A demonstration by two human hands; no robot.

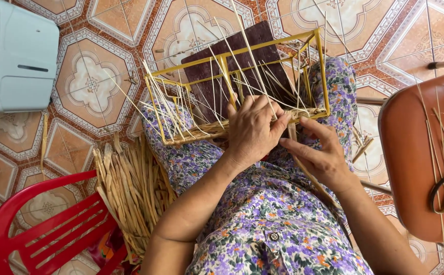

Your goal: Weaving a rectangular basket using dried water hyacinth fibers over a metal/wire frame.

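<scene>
The frame (242,51) looks like thin metal rod with a glossy yellow coat. The straws (201,133) woven along its lower edge are dry, matt and pale. The bundle (130,188) on the floor is coarser, fibrous reed. The chair (44,229) is glossy red plastic; the tiles (92,81) are smooth and glazed. The dress (278,224) is soft printed cloth.

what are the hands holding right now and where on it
Left hand grips the yellow wire frame at its woven lower edge. Right hand pinches a straw strand near that edge.
</scene>
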